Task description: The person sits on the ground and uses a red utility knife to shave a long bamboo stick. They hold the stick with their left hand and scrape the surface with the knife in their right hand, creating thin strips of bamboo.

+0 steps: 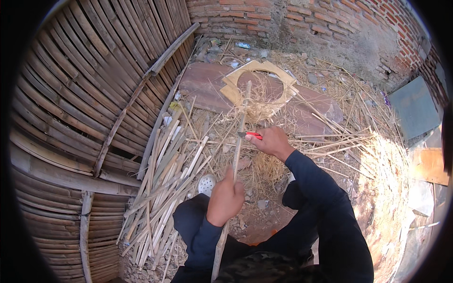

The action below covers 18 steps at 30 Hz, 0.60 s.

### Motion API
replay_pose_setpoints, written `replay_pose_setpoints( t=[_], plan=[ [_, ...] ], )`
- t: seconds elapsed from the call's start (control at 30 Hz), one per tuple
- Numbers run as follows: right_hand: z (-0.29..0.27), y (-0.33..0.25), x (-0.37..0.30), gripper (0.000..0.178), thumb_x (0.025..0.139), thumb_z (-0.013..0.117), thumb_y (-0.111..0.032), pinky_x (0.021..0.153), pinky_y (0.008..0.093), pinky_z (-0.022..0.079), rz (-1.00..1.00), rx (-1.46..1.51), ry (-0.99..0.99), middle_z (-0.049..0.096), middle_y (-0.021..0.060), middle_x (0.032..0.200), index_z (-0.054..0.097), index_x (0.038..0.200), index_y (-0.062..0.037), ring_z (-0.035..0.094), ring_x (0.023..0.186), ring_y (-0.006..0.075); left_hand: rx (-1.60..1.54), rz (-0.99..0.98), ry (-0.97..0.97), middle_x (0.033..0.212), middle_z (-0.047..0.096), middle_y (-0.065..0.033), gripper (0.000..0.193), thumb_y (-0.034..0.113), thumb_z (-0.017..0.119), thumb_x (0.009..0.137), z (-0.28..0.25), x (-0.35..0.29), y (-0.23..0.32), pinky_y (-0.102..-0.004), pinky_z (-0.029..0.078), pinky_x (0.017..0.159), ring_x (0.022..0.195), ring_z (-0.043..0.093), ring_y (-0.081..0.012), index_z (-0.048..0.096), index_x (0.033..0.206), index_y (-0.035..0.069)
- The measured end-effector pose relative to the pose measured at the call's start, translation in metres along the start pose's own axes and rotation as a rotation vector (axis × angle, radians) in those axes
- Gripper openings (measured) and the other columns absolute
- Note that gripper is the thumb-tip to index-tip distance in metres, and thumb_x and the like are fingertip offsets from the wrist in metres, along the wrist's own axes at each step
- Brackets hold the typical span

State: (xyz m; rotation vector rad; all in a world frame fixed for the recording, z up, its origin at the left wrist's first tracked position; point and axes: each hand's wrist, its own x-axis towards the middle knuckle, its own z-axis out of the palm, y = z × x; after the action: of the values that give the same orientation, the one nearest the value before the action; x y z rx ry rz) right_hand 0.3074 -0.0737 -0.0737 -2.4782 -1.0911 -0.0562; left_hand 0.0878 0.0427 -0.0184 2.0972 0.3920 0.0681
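Note:
A long pale bamboo strip (239, 150) runs from my lap away from me, its far end near a wooden board with a round hole (232, 93). My left hand (226, 200) is wrapped round the strip's near part. Farther along it, my right hand (272, 142) grips a knife with a red handle (255, 135). The knife's dark blade touches or lies very close to the strip; which of the two I cannot tell. Thin shavings (259, 111) gather around the strip's far part and below my right hand.
A pile of split bamboo strips (163, 188) lies on the left, beside a bamboo slat wall (89, 89). More thin sticks (330, 141) lie on the right. Reddish-brown boards (203, 87) rest on the ground before a brick wall (311, 23). A grey-blue panel (415, 107) stands far right.

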Motion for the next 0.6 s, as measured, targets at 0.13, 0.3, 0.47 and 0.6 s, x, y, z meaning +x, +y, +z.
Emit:
replay_pose_setpoints(
  t=[0.13,0.3,0.47,0.6],
  plan=[
    [0.001,0.038,0.032,0.072,0.086,0.046,-0.070,0.056,0.0453,0.050,0.245,-0.104,-0.012,0.062,0.0180,0.058,0.071,0.070,-0.0048,0.064,0.059,0.0363,0.036,0.056,0.001,0.072,0.059,-0.0307,0.051,0.009,0.048,0.086,0.015,0.000,-0.008,-0.0521,0.047,0.065,0.071,0.061,-0.0470,0.040,0.133,-0.011],
    [-0.002,0.051,0.024,0.075,0.087,0.043,-0.070,0.060,0.0473,0.049,0.266,-0.071,0.021,0.061,0.0216,0.060,0.069,0.068,-0.0028,0.064,0.061,0.0378,-0.068,0.037,-0.047,0.073,0.058,-0.0318,0.053,0.009,0.048,0.085,0.016,0.001,-0.007,-0.0516,0.047,0.066,0.072,0.060,-0.0485,0.040,0.135,-0.007],
    [-0.015,-0.012,0.000,0.066,0.087,0.048,-0.067,0.055,0.0465,0.046,0.051,0.093,-0.047,0.057,0.0171,0.055,0.066,0.065,-0.0068,0.061,0.057,0.0375,-0.630,-0.025,-0.136,0.074,0.054,-0.0052,0.047,0.008,0.045,0.093,0.010,0.014,-0.032,-0.0299,0.041,0.048,0.049,0.047,-0.0147,0.042,0.139,0.004],
    [-0.026,-0.049,-0.029,0.063,0.083,0.053,-0.068,0.049,0.0445,0.044,-0.172,0.136,-0.039,0.054,0.0129,0.051,0.063,0.061,-0.0101,0.058,0.052,0.0357,-1.094,-0.316,-0.289,0.070,0.041,0.0022,0.043,0.010,0.042,0.095,-0.011,0.013,-0.008,-0.0222,0.033,0.044,0.050,0.036,-0.0059,0.041,0.138,0.007]
  ],
)
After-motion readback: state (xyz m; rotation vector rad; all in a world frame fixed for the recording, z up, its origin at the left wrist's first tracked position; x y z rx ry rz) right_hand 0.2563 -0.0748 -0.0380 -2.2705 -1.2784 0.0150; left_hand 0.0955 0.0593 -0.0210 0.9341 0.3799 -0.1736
